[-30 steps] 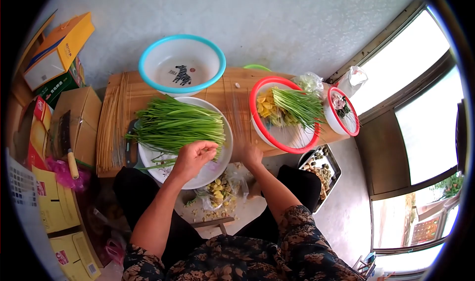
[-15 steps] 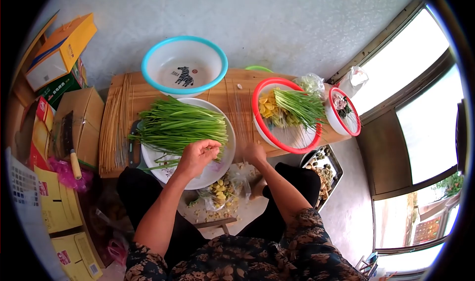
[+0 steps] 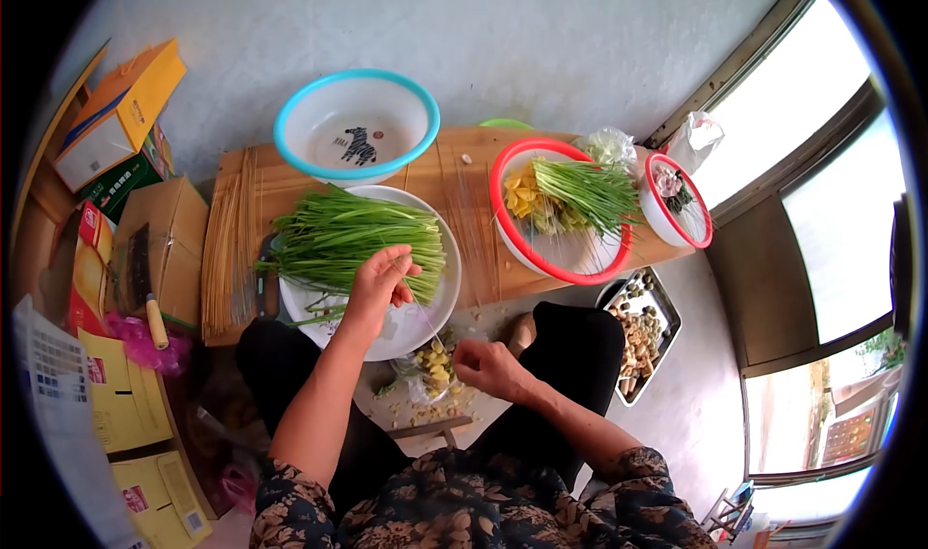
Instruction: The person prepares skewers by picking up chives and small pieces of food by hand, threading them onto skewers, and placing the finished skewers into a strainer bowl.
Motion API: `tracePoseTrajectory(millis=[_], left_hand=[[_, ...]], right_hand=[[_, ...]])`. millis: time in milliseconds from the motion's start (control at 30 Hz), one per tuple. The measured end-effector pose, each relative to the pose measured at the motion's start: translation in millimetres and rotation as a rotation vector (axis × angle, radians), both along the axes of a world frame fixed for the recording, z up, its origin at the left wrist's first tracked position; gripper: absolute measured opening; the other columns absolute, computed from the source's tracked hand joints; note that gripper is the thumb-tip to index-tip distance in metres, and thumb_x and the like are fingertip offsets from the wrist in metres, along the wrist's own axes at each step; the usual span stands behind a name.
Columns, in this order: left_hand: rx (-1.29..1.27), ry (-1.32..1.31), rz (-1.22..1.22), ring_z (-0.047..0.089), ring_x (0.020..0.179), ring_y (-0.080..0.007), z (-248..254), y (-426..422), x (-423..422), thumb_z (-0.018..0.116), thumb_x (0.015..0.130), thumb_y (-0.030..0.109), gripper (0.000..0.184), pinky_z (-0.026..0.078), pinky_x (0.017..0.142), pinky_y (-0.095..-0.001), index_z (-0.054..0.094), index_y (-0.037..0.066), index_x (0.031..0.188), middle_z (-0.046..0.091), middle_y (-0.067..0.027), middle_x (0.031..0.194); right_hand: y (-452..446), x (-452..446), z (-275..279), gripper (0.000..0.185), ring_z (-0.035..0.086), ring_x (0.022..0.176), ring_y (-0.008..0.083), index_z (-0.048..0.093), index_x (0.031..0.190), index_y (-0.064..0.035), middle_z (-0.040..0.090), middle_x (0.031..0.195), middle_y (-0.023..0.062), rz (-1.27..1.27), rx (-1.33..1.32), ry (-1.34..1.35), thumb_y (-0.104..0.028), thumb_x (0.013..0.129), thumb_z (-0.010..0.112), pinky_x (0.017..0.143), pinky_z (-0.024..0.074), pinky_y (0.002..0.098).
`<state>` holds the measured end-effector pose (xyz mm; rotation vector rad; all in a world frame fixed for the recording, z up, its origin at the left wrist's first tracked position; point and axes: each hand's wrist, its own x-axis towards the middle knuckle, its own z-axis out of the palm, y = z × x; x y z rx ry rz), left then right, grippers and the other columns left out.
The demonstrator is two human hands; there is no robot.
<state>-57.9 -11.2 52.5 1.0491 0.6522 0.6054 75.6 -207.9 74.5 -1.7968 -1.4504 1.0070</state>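
My left hand (image 3: 380,286) is closed in a pinch over the lower right part of the white plate (image 3: 446,298), beside the heap of long green stalks (image 3: 353,242). What its fingers hold is too small to make out. A thin pale strand (image 3: 428,327) runs from near it toward my right hand (image 3: 490,367). That hand is closed, fingers curled, in front of the table edge and just right of a clear plastic bag with yellowish pieces (image 3: 437,367). Its grip is hidden. Thin sticks (image 3: 229,249) lie at the table's left end.
Behind the plate stands a blue-rimmed basin (image 3: 329,129). A red-rimmed basin (image 3: 570,269) holds yellow slices and green stalks; a smaller one (image 3: 677,206) is beside it. A tray of mushrooms (image 3: 640,341) is on the floor. A knife (image 3: 145,283) is by the boxes at left.
My right hand has moved from the table's front edge down and toward me. My left hand has risen slightly and shifted a little left. The thin strand between them now shows.
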Motion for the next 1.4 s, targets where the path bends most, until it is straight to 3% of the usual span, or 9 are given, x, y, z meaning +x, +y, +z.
tracePoseTrajectory(millis=[167,333,500,567,633,700,733,1067,1400], left_hand=[[-0.059,-0.019,-0.020,0.054,0.052,-0.0069,-11.7,0.3,0.4,0.057,0.093,0.020,0.017,0.040,0.045,-0.0204,0.063,0.005,0.099,0.060,-0.0010,0.075],[-0.099,-0.017,-0.303,0.061,0.060,-0.0098,-14.9,-19.8,6.5,0.056,0.094,0.023,0.025,0.053,0.057,-0.0238,0.061,0.004,0.109,0.062,-0.0025,0.080],[-0.110,-0.053,-0.232,0.062,0.068,-0.0100,-23.0,-9.6,6.0,0.059,0.092,0.023,0.024,0.052,0.061,-0.0246,0.062,0.004,0.107,0.063,-0.0024,0.085],[0.322,0.267,-0.030,0.062,0.066,-0.0091,-43.3,3.3,8.6,0.062,0.090,0.020,0.022,0.050,0.057,-0.0244,0.064,0.003,0.103,0.063,-0.0021,0.091],[0.416,0.368,0.015,0.063,0.070,-0.0157,-52.2,2.9,12.2,0.065,0.084,0.013,0.017,0.050,0.061,-0.0300,0.064,0.003,0.097,0.062,-0.0032,0.091],[1.099,0.505,0.126,0.060,0.080,-0.0247,-55.9,-1.5,16.0,0.067,0.077,0.006,0.016,0.049,0.070,-0.0367,0.064,0.004,0.093,0.061,-0.0060,0.088],[1.180,0.533,0.141,0.055,0.092,-0.0295,-57.9,-3.8,17.9,0.067,0.073,0.003,0.019,0.045,0.080,-0.0394,0.063,0.006,0.091,0.060,-0.0075,0.092],[1.479,0.577,0.193,0.054,0.100,-0.0270,-36.6,16.3,37.1,0.066,0.074,0.002,0.028,0.043,0.086,-0.0388,0.061,0.008,0.101,0.059,-0.0067,0.105],[1.474,0.810,-0.040,0.054,0.107,-0.0303,-22.8,87.6,79.8,0.066,0.079,0.009,0.040,0.043,0.091,-0.0428,0.056,0.006,0.118,0.059,-0.0122,0.112]], right_hand=[[-1.4,-2.6,-15.8,0.015,0.064,0.066,0.0233,0.057,0.087,-0.0025,0.065,0.072,0.0110,0.064,-0.010,0.019,-0.016,0.083,0.061,0.063,0.0497,0.0330],[22.7,-3.2,0.1,0.016,0.060,0.064,0.0123,0.055,0.096,-0.0016,0.063,0.069,0.0053,-0.090,-0.053,0.271,-0.016,0.091,0.057,0.058,0.0471,0.0270],[38.0,18.4,-25.1,0.014,0.051,0.052,0.0091,0.055,0.100,-0.0030,0.058,0.062,0.0035,-0.214,0.066,0.482,-0.015,0.096,0.050,0.048,0.0377,0.0227],[38.0,24.4,-16.3,0.016,0.048,0.050,0.0086,0.055,0.102,-0.0024,0.055,0.059,0.0022,-0.370,-0.033,0.527,-0.016,0.096,0.050,0.046,0.0354,0.0227],[35.2,28.5,-22.9,0.017,0.046,0.048,0.0076,0.056,0.103,-0.0025,0.052,0.057,0.0008,-0.392,-0.014,0.559,-0.017,0.096,0.049,0.045,0.0331,0.0223],[32.7,29.5,-17.9,0.018,0.045,0.047,0.0072,0.056,0.103,-0.0021,0.052,0.056,0.0008,-0.432,-0.007,0.591,-0.017,0.096,0.050,0.044,0.0323,0.0220],[31.6,30.3,-19.7,0.018,0.045,0.047,0.0072,0.056,0.103,-0.0021,0.052,0.056,0.0008,-0.434,-0.002,0.595,-0.017,0.096,0.050,0.044,0.0323,0.0220],[29.3,33.1,-23.5,0.019,0.041,0.046,0.0059,0.058,0.090,-0.0052,0.051,0.056,-0.0006,-0.503,0.090,0.641,-0.024,0.093,0.056,0.044,0.0305,0.0205],[37.7,31.8,-25.8,0.018,0.045,0.051,0.0062,0.059,0.100,-0.0036,0.050,0.061,-0.0014,-0.517,0.144,0.771,-0.019,0.095,0.053,0.046,0.0324,0.0207]])
